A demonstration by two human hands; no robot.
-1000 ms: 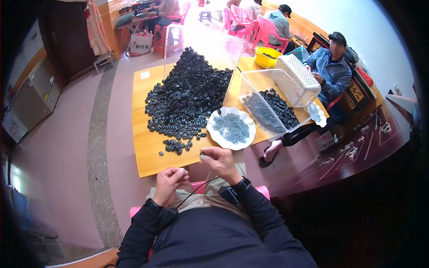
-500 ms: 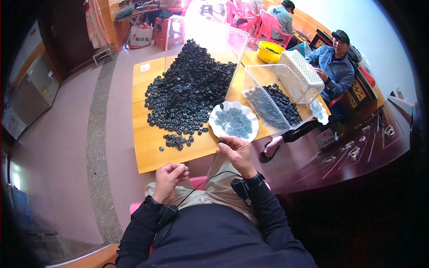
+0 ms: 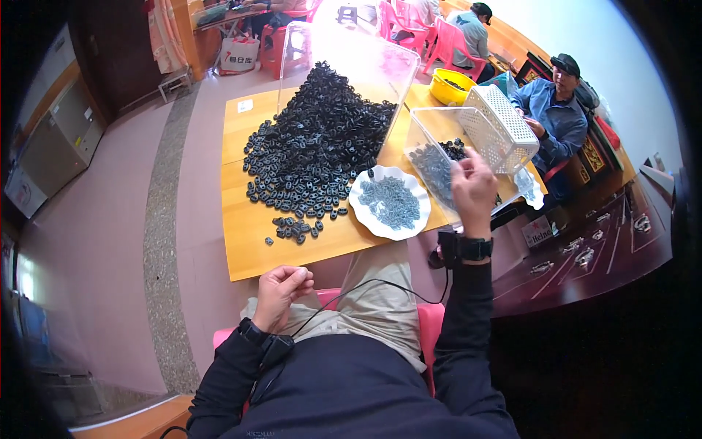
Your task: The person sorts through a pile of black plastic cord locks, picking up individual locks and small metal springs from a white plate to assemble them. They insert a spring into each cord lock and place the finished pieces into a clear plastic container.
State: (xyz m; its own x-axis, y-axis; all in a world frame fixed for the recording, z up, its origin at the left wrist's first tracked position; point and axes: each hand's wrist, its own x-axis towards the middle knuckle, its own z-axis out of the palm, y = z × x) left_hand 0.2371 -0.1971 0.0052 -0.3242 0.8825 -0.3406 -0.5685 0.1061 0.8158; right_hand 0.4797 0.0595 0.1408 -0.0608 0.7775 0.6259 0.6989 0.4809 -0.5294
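My left hand (image 3: 284,294) is closed in a pinch before the table's near edge; whatever is between its fingertips is too small to make out. My right hand (image 3: 474,192) is raised over the near side of a clear plastic bin (image 3: 431,199), its fingers bent and somewhat blurred. Whether it holds anything cannot be seen. Inside the bin lie black pieces (image 3: 453,148), partly covered by the hand. To its left, a white scalloped plate (image 3: 363,219) bears many small grey metal pins (image 3: 395,203). Left of the plate rises a large heap of black two-holed oval pieces (image 3: 314,139).
A second clear bin (image 3: 406,73) lies tipped behind the heap. A white perforated basket (image 3: 504,124) leans by the right bin, with a yellow bowl (image 3: 450,86) behind. Across the table's right corner sits a person (image 3: 552,113). A dark table (image 3: 578,271) stands at the right.
My right hand has swung from beside the plate, where it pinched a black piece, to the right and forward over the clear bin. My left hand stays almost in place.
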